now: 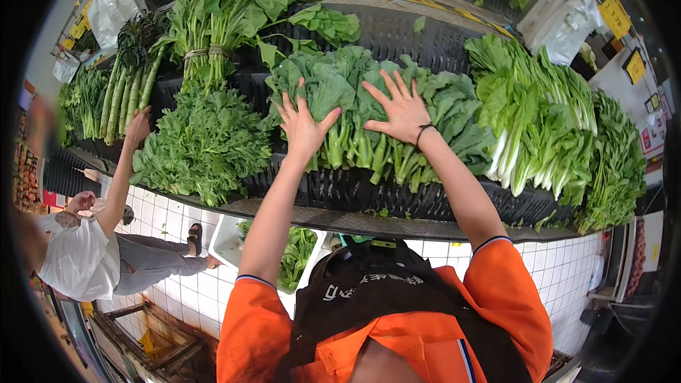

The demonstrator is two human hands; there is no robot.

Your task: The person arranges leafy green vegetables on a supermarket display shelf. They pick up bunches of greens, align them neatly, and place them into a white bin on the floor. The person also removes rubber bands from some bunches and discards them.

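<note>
Both palms rest on a row of leafy green vegetables with thick pale-green stems, probably Chinese kale, on a black slatted display shelf. My left hand lies with fingers spread on the leaves at the row's left part. To its right, my right hand, with a dark band at the wrist, presses flat on more leaves, its fingers also apart. Neither hand is closed around anything. The stems point toward me, and the leaves under my palms are partly hidden.
Feathery greens lie left of my hands, and white-stemmed lettuce-like greens lie right. At the far left a person reaches to thick-stemmed vegetables. Below the shelf edge, a white crate holds greens. Plastic bags hang at upper right.
</note>
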